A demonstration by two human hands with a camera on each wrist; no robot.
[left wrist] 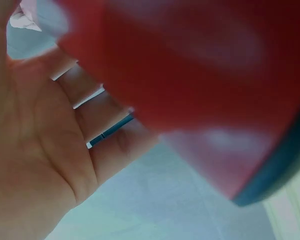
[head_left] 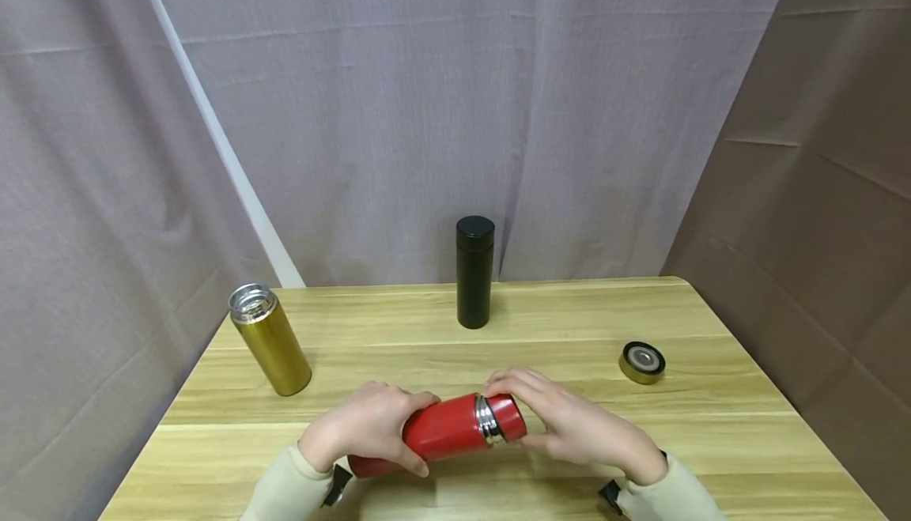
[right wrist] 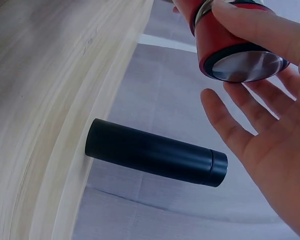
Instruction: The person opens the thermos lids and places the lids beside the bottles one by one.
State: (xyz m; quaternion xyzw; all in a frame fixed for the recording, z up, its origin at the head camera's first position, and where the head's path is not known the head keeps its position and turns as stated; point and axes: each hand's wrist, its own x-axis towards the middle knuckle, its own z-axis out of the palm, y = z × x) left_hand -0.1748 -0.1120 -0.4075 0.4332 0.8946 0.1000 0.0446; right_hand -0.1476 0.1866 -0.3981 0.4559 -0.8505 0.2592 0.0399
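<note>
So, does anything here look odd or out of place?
Mildly: the gold bottle stands uncapped at left, while a matching gold lid lies underside up, well away at right. I see no spill or damage.

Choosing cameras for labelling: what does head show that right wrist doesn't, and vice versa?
Head only: the open gold bottle on the left and the gold-sided lid on the right. The left grip is plain here; I can't tell whether a fingertip shows at right wrist's top edge.

Right wrist only: the shiny round end face of the red cap, and the palm side of the right grip.

Both: the red bottle, the capped black bottle, the wooden table and the curtain.
</note>
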